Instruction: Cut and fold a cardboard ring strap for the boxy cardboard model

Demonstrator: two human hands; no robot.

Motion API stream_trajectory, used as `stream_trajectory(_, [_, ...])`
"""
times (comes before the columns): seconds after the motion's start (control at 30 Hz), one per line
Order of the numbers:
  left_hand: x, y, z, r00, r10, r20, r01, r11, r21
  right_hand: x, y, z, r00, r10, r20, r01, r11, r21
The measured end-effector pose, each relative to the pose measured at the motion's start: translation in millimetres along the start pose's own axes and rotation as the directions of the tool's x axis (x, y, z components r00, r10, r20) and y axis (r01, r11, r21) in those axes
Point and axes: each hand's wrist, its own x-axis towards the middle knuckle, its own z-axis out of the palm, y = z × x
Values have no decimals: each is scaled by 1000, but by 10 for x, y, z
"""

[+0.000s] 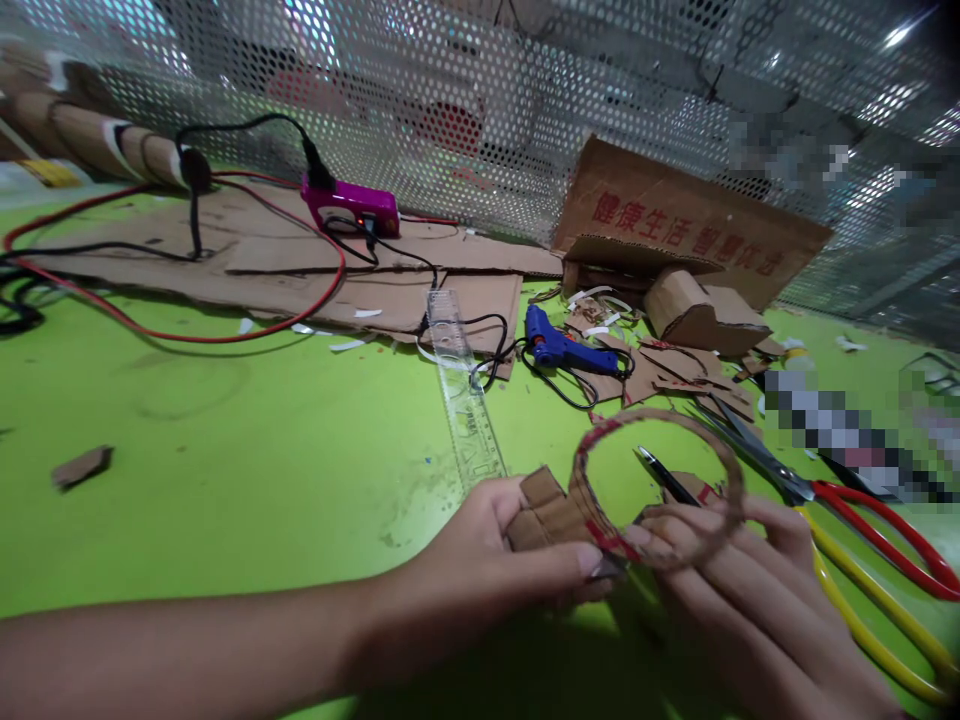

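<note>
A cardboard ring (731,455) with red marks and a folded cardboard piece (551,505) at its left side is held over the green table. My left hand (510,555) is closed on the folded piece, thumb across its lower edge. The fingers of my right hand (750,590) are bent round the ring's lower right rim. Through the ring a black pen (670,477) shows, its tip pointing up and left. Its rear end is hidden by the ring and my right hand, so I cannot tell whether it is held. Red-and-yellow-handled scissors (799,487) lie beside my right hand.
Beyond my hands are a clear ruler (461,400), a blue glue gun (570,350) and cardboard scraps (690,365). Farther back stand a magenta power adapter (352,208) with looping cables, a printed cardboard panel (675,215) and a perforated metal screen (420,100).
</note>
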Motion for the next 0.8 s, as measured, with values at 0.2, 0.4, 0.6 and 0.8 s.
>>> stream_trajectory(0.2, [49,-33,-53,985,155,-78,-156,988,-4,82,318,109,978,-60,-198,49,997,-59])
stream_trajectory(0.4, [63,-38,-40,981,187,-48,-184,981,58,112,234,117,992,-48,-119,52,998,23])
stream_trajectory(0.6, [76,-59,-69,982,171,-83,-159,978,133,148,157,67,989,-21,-146,35,994,100])
stream_trajectory(0.8, [99,-69,-70,982,138,-132,-125,987,99,163,138,94,989,-12,-150,27,995,101])
